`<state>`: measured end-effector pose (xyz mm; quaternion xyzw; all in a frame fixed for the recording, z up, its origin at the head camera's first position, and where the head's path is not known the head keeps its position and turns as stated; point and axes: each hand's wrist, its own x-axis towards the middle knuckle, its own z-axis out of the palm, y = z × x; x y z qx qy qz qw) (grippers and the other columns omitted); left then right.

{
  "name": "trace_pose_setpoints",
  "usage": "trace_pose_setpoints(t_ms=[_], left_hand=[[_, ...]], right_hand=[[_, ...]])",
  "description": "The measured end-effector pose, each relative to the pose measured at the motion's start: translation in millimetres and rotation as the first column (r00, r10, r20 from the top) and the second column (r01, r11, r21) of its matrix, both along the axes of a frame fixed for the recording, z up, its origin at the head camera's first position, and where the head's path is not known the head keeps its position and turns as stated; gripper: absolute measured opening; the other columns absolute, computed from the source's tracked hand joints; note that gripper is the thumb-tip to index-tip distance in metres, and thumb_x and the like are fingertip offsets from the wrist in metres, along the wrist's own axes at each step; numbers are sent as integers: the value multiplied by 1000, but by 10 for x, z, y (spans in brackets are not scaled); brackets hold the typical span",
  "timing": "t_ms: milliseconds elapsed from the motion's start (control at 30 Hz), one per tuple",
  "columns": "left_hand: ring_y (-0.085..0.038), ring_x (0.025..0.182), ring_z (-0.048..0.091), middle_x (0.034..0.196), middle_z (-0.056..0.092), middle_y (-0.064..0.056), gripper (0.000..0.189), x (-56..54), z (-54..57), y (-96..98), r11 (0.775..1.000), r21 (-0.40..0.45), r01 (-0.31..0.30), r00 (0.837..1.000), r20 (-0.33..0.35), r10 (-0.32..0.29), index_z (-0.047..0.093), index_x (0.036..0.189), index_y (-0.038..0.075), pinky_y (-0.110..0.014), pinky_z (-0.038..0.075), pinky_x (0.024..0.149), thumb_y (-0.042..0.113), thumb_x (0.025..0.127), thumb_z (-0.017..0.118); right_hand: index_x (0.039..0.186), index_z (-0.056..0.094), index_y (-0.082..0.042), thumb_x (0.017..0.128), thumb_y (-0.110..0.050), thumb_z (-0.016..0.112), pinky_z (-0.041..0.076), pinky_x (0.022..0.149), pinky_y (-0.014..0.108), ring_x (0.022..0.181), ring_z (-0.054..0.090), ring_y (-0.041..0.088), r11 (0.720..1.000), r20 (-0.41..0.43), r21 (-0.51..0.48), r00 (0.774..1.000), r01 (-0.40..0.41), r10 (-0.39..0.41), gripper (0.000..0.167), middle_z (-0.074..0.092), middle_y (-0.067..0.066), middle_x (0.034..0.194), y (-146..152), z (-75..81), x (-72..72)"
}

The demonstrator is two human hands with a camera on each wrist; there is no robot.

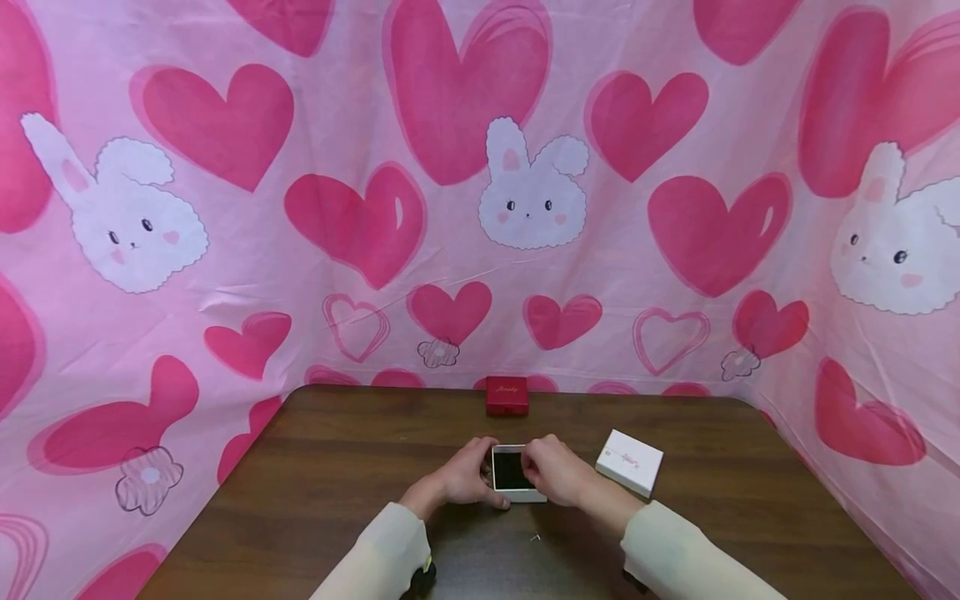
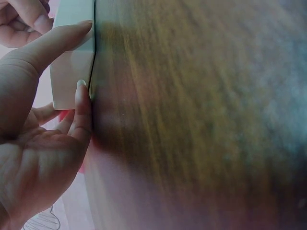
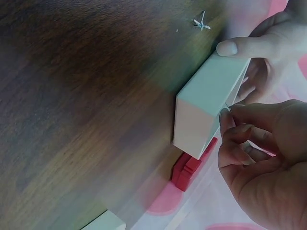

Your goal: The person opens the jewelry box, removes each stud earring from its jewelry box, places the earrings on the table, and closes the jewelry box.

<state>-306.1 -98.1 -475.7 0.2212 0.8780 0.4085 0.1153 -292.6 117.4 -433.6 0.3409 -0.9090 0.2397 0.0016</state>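
A white open box (image 1: 519,497) with a black inside stands on the table. Around its left end my left hand (image 1: 467,473) grips it, the thumb (image 2: 72,36) along the near side and the little finger low at the end wall. Over the right part of the opening is my right hand (image 1: 558,471), thumb and forefinger pinched together. A small thin piece (image 3: 227,106) shows at those fingertips; most of it is hidden, so its kind cannot be told. On the table nearer to me lies a small silvery star-shaped piece (image 3: 202,24) with a thin pin.
To the right of the box lies a white lid (image 1: 630,461) with red lettering. A red box (image 1: 507,396) sits at the back of the brown wooden table (image 1: 360,442). Pink cloth (image 1: 450,267) with hearts and rabbits hangs behind and at both sides.
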Motion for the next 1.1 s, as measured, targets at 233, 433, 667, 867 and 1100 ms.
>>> trace_pose_setpoints(t_ms=[233, 433, 667, 867, 1100], left_hand=[[-22, 104, 53, 117, 50, -6, 81, -4, 3, -1, 1000, 2, 2, 1000, 4, -2, 48, 138, 6, -39, 51, 92, 18, 72, 94], [-22, 103, 53, 116, 50, -6, 80, -3, 15, 0, 1000, 7, 3, 1000, 8, -3, 49, 137, 7, -39, 51, 91, 17, 72, 94], [-22, 103, 52, 117, 51, -9, 81, -8, 5, 5, 1000, 6, 6, 1000, 7, -6, 48, 138, 6, -40, 50, 92, 16, 72, 94], [-21, 102, 52, 116, 51, -7, 80, -11, -1, 7, 1000, 5, 2, 1000, 0, -2, 49, 136, 7, -40, 50, 92, 17, 71, 94], [-21, 103, 52, 116, 50, -5, 81, -2, -10, 2, 1000, 6, -6, 1000, 9, 6, 49, 137, 8, -40, 51, 92, 18, 71, 94]], right_hand=[[87, 73, -3, 91, 1, 70, 49, 59, 25, 63, 53, 11, 1000, 32, -3, 999, 3, -3, 6, 60, -4, 72, 35, 27, 13], [79, 69, -5, 88, 2, 70, 45, 57, 23, 60, 49, 7, 1000, -29, -1, 999, -26, 26, 12, 53, -8, 65, 61, 9, 34], [79, 70, -4, 87, 2, 70, 45, 57, 22, 60, 47, 6, 999, -47, -7, 998, -50, 50, 11, 53, -10, 65, 84, -8, 57], [80, 70, -4, 88, 3, 70, 45, 58, 22, 61, 48, 6, 999, -42, -14, 998, -52, 51, 10, 55, -9, 66, 86, 0, 74], [81, 70, -3, 88, 3, 70, 47, 61, 23, 64, 50, 7, 998, -45, -13, 997, -59, 58, 10, 57, -7, 69, 111, 3, 108]])
